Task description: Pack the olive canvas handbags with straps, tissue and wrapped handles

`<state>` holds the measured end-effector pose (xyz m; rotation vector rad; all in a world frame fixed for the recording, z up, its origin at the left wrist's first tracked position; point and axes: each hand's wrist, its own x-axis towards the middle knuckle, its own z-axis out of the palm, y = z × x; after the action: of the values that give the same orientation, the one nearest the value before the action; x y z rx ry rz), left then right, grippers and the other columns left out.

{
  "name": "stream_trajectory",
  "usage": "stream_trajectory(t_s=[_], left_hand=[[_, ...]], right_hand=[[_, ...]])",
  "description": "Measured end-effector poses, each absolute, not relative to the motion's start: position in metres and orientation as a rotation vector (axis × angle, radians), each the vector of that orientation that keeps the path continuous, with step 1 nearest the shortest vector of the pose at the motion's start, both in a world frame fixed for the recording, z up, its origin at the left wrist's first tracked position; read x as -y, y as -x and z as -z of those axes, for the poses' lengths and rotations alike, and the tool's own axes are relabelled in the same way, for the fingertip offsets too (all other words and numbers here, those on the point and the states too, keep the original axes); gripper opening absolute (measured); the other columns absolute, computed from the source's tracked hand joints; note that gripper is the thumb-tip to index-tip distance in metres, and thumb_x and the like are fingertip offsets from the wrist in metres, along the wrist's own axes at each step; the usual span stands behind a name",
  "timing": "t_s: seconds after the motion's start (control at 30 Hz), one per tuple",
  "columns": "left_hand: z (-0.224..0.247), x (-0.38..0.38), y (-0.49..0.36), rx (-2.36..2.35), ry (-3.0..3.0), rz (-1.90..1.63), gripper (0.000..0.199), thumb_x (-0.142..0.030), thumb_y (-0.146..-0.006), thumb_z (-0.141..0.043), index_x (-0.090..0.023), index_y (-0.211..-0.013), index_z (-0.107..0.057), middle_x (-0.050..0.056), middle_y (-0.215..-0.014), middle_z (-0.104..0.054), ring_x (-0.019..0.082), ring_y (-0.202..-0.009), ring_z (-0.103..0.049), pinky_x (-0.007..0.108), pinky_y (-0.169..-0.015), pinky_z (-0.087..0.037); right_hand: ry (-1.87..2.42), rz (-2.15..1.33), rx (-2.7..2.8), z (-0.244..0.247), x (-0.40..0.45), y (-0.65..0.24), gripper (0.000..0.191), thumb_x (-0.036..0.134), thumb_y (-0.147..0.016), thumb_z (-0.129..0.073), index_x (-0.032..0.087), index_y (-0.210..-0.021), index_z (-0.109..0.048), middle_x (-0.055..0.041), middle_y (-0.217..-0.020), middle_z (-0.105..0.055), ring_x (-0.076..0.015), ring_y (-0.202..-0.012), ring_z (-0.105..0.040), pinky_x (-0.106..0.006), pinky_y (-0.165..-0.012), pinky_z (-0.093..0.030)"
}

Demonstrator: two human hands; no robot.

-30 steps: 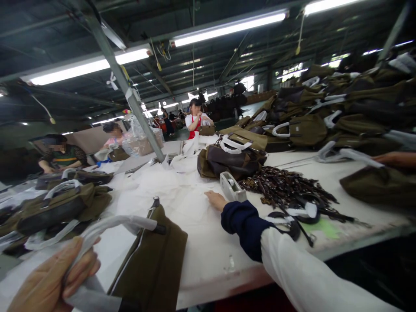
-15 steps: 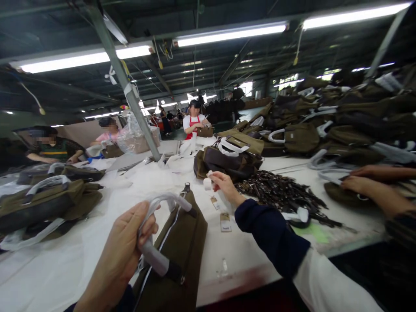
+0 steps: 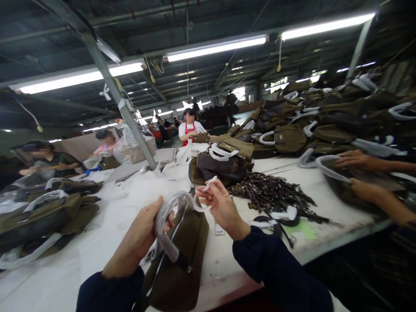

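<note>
An olive-green handbag (image 3: 185, 268) stands on the white-covered table in front of me, its zipper running along the top. My left hand (image 3: 146, 232) is closed around one of its handles (image 3: 160, 219), which is wrapped in translucent white film. Just right of that handle, my right hand (image 3: 224, 210) pinches a small white strip (image 3: 209, 183) between thumb and fingers. A pale loop curves from the handle toward these fingers; I cannot tell whether it is joined to the strip. Below my right hand, a small tag (image 3: 219, 230) shows in part.
A dark bag (image 3: 221, 167) lies beyond my hands, beside a heap of dark straps (image 3: 269, 190). At right, another person's hands (image 3: 370, 177) touch a bag. More wrapped bags (image 3: 48, 212) lie at left. A metal post (image 3: 120, 99) rises behind the table.
My right hand has moved left and down to the wrapped handle, carrying the white strip. My left hand still grips the handle, slightly further right. The neighbour's hands have shifted on their bag.
</note>
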<state>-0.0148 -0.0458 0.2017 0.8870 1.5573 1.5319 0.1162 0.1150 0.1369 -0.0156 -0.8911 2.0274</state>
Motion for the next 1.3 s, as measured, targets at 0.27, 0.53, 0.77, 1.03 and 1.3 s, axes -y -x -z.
stream_trajectory(t_s=[0.27,0.53,0.77,1.03,1.3], left_hand=[[-0.192,0.052,0.032,-1.535,-0.928,-1.29,0.03,-0.027,-0.076,-0.074,-0.015,-0.103,-0.07,0.007,-0.087,-0.072,0.013,-0.055,-0.062,0.028,-0.062,-0.054],[-0.193,0.046,0.03,-1.519,-1.059,-1.089,0.025,-0.014,-0.067,-0.069,-0.015,-0.091,-0.075,0.005,-0.078,-0.072,0.017,-0.065,-0.061,0.023,-0.056,-0.047],[-0.197,0.043,0.037,-1.61,-1.126,-1.034,0.008,-0.015,-0.066,-0.069,-0.015,-0.073,-0.072,0.003,-0.069,-0.069,0.018,-0.063,-0.06,0.025,-0.058,-0.045],[-0.221,0.054,0.063,-1.781,-1.226,-1.069,0.022,-0.037,-0.075,-0.073,-0.016,-0.069,-0.072,0.004,-0.068,-0.068,0.017,-0.064,-0.058,0.026,-0.062,-0.048],[-0.236,0.071,0.047,-1.967,-1.235,-1.44,0.034,-0.048,-0.075,-0.075,-0.015,-0.069,-0.072,0.006,-0.073,-0.069,0.013,-0.058,-0.057,0.025,-0.056,-0.049]], right_hand=[[0.198,-1.614,1.181,-0.143,-0.075,-0.105,0.034,0.039,-0.086,-0.067,0.021,-0.074,-0.041,0.0003,-0.074,-0.071,-0.0055,-0.037,-0.049,-0.018,-0.037,-0.038],[0.279,-1.325,1.382,-0.135,-0.063,-0.078,0.032,0.031,-0.089,-0.059,0.022,-0.066,-0.038,0.0093,-0.052,-0.04,-0.007,-0.038,-0.046,-0.019,-0.037,-0.031],[0.309,-1.416,1.345,-0.134,-0.064,-0.076,0.032,0.038,-0.086,-0.063,0.023,-0.069,-0.04,0.009,-0.048,-0.045,-0.0096,-0.038,-0.049,-0.019,-0.036,-0.033],[0.172,-1.655,1.083,-0.147,-0.07,-0.092,0.033,0.037,-0.082,-0.071,0.02,-0.07,-0.046,0.0063,-0.054,-0.057,-0.0055,-0.038,-0.043,-0.018,-0.04,-0.032],[-0.145,-1.869,1.29,-0.169,-0.054,-0.104,0.031,0.035,-0.078,-0.078,0.02,-0.096,-0.057,0.0041,-0.075,-0.064,-0.0103,-0.058,-0.062,-0.023,-0.056,-0.052]])
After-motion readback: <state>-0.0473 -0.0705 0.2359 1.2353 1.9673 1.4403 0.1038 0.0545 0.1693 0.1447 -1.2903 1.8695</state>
